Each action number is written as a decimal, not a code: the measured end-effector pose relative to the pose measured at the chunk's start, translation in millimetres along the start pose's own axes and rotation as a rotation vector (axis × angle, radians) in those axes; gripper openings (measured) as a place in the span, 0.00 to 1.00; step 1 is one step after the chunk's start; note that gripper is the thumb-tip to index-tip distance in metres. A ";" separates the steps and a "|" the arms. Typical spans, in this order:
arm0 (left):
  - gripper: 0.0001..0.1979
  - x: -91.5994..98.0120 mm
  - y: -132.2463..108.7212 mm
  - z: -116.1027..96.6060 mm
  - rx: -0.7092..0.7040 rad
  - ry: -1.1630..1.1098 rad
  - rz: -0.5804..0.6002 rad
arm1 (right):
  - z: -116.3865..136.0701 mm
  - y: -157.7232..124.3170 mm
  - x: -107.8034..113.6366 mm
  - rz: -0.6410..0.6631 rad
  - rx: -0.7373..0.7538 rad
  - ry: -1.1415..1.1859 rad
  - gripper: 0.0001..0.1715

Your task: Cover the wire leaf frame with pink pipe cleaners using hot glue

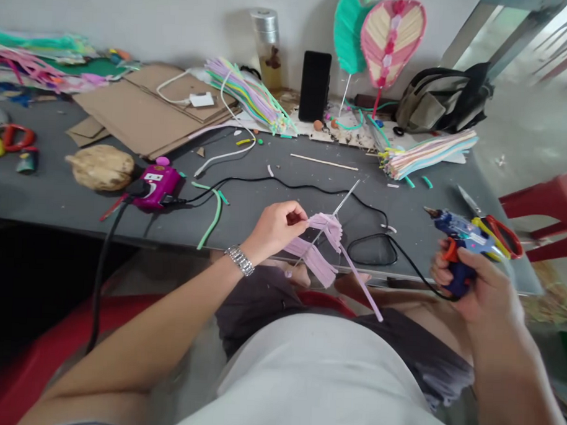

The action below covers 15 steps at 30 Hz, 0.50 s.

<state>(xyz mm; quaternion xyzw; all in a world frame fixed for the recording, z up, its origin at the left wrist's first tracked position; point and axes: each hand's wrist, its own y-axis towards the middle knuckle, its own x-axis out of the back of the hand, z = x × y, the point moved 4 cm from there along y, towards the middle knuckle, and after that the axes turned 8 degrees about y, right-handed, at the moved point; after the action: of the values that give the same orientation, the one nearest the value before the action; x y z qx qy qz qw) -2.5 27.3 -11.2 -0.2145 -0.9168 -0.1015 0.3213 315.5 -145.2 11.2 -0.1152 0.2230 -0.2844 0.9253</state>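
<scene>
In the centre of the frame, the left hand (274,229) pinches a lilac strip piece (319,268) near the front edge of the tabletop (250,214). At right, the right hand (488,285) grips a blue glue gun (460,226).

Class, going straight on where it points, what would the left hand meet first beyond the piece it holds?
Past the lilac piece it pinches, the left hand would probably meet the black cord on the table, though depth is unclear and it might pass above.
</scene>
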 end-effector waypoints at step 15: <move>0.07 0.0 -2.6 1.3 0.045 -0.012 -0.006 | -28.6 -20.8 -78.4 0.412 0.155 -0.699 0.15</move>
<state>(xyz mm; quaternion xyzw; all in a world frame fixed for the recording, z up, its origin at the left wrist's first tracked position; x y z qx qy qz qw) -4.4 25.5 -12.4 -0.2053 -0.9214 -0.0805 0.3201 234.0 -119.3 20.4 -0.0878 -0.1085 -0.0528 0.9888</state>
